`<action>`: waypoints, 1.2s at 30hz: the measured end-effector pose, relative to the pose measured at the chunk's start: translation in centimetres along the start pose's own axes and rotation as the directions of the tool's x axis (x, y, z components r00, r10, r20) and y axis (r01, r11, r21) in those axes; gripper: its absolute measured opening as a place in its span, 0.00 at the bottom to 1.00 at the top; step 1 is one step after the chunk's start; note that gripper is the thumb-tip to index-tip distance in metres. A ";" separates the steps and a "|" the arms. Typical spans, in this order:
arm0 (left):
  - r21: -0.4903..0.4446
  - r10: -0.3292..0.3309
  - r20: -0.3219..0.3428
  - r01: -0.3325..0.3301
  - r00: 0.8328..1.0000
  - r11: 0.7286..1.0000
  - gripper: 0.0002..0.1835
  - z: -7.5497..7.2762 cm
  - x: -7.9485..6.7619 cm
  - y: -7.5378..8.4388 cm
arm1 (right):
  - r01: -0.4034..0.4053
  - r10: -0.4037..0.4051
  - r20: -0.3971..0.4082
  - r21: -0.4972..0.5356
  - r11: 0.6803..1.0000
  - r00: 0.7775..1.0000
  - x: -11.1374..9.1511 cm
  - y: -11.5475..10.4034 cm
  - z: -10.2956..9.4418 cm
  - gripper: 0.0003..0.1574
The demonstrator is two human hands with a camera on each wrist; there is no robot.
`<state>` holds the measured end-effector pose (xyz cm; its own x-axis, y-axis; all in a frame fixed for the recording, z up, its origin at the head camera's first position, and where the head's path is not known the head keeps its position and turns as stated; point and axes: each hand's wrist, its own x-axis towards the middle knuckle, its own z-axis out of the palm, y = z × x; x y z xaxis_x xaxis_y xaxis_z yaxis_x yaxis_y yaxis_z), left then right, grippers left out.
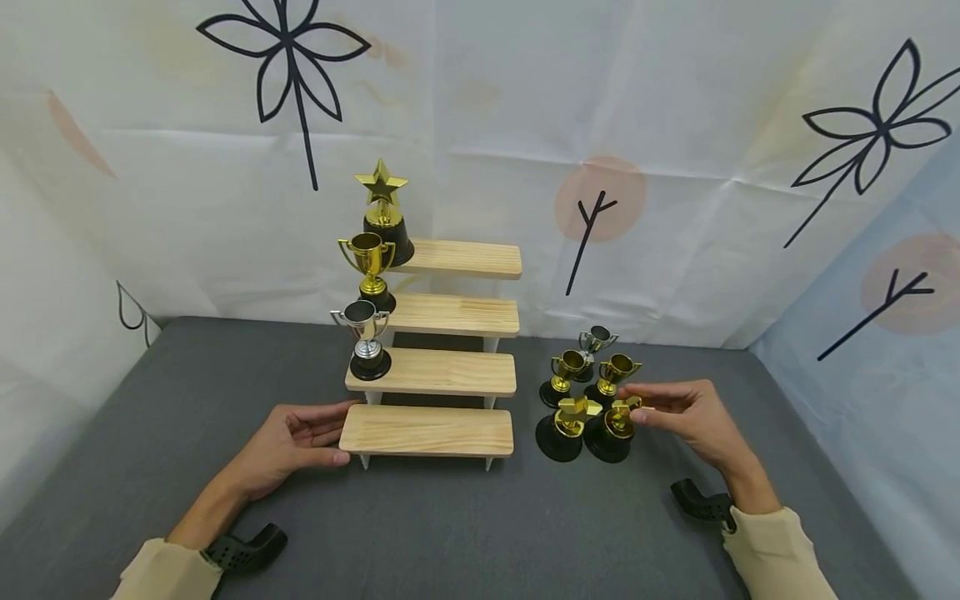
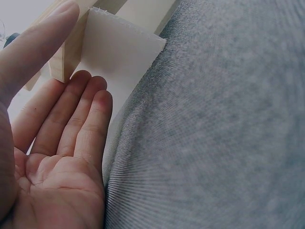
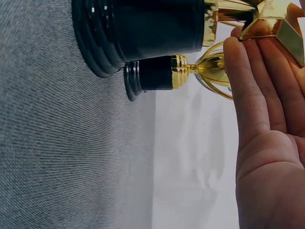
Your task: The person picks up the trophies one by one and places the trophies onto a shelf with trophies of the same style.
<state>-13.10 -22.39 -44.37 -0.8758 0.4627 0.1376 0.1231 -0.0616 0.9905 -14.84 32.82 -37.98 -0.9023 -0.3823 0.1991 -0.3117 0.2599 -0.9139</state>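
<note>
My left hand (image 1: 300,437) is at the left end of the lowest board of a wooden stepped display stand (image 1: 427,432). Its fingertips reach the board's end with the fingers almost straight, and the thumb lies toward the front. My right hand (image 1: 686,417) pinches the top of a gold star trophy (image 1: 618,423) between thumb and fingers; the trophy's black base (image 3: 143,28) rests on the cloth. Another gold star trophy (image 1: 567,425) stands just left of it. Behind are two gold cup trophies (image 1: 617,371) and a silver cup trophy (image 1: 596,337).
On the stand's upper three steps, at the left, are a gold star trophy (image 1: 384,212), a gold cup trophy (image 1: 370,262) and a silver cup trophy (image 1: 367,337). A grey cloth (image 1: 450,533) covers the table. A patterned white curtain (image 1: 487,108) hangs behind.
</note>
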 end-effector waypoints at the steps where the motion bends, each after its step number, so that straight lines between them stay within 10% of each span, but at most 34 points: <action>1: -0.001 -0.002 -0.002 0.002 1.000 1.000 0.38 0.0 0.0 0.0 | -0.004 0.004 -0.002 -0.008 1.000 1.000 0.0 0.1 0.0 0.22; 36: -0.043 0.004 0.031 -0.003 1.000 0.999 0.39 -0.1 0.1 -0.2 | -0.019 0.019 -0.009 -0.015 1.000 1.000 0.1 1.0 0.4 0.24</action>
<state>-13.24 -22.46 -44.57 -0.8604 0.4895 0.1415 0.1052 -0.1011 0.9893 -15.10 32.73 -39.01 -0.9107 -0.3696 0.1845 -0.2986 0.2802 -0.9123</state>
